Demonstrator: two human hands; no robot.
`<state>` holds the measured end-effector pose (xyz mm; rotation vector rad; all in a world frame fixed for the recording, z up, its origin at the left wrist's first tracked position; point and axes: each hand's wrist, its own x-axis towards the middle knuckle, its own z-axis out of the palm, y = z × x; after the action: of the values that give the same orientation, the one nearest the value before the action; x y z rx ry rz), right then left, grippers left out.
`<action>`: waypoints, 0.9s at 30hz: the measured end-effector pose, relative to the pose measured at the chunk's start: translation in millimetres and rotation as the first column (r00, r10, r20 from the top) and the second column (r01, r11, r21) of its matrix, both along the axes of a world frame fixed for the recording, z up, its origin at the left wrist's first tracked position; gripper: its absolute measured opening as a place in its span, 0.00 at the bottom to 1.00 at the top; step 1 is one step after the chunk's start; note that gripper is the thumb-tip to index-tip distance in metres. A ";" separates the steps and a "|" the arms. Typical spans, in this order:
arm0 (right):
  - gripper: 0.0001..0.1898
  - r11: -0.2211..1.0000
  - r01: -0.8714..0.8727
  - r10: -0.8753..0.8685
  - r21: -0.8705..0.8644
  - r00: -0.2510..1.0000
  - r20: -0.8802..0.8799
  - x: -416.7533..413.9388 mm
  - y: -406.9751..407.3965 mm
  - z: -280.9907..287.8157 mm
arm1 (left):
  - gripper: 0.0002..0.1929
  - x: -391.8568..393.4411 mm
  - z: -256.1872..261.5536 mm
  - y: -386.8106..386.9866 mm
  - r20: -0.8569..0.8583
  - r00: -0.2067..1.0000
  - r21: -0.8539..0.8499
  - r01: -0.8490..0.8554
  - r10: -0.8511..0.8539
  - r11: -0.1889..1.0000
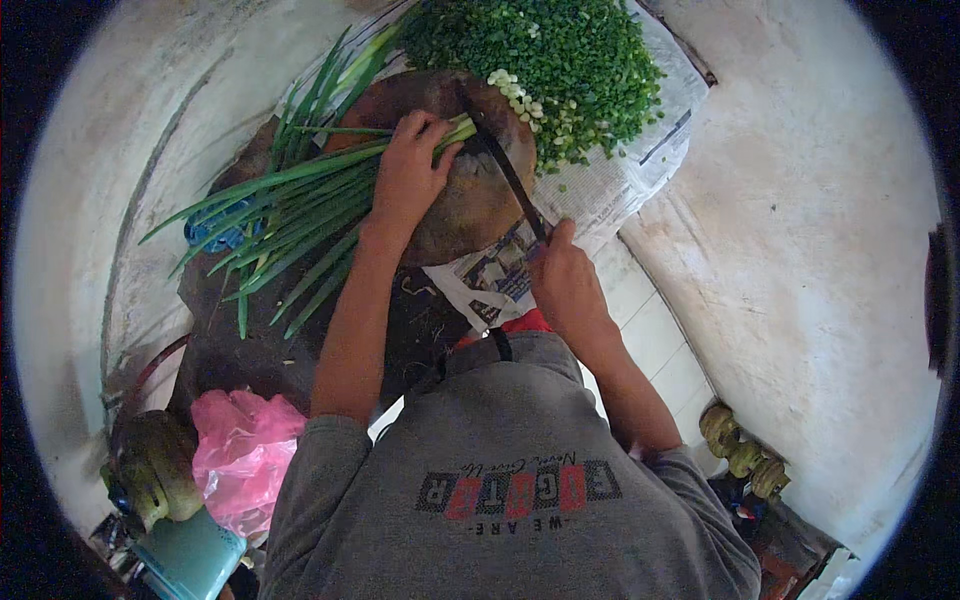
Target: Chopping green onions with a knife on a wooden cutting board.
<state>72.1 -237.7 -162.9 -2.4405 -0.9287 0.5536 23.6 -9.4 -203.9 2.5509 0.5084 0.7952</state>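
Note:
My left hand point(411, 171) grips a bunch of green onions point(300, 191) across a round wooden chopping block point(472, 206). Their pale cut ends point right, and the long green leaves fan out to the left past the block's rim. In my right hand point(568, 277) is the handle of a knife point(510, 171) with a long dark blade. The blade slants up and left over the block, close beside the cut ends. Chopped green onion point(540, 64) lies in a large heap beyond the block, with white slices point(517, 96) at its near edge.
Printed paper point(600, 187) lies under the heap and beside the block. More onion leaves point(330, 82) rest at the back left. A blue plastic bundle point(221, 225) sits under the leaves. By my left arm are a pink plastic bag point(247, 450), a green gas cylinder point(157, 465) and a teal container point(191, 555).

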 end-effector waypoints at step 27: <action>0.14 0.990 -0.098 0.088 0.100 0.991 0.102 10.3 38.5 -15.0 | 0.11 1.9 3.8 3.6 0.043 0.998 -0.019 0.051 -0.050 0.999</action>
<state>82.5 -199.2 -177.9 -2.3563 -1.0886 0.4100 25.5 -5.8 -200.1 2.5121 0.4348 0.8207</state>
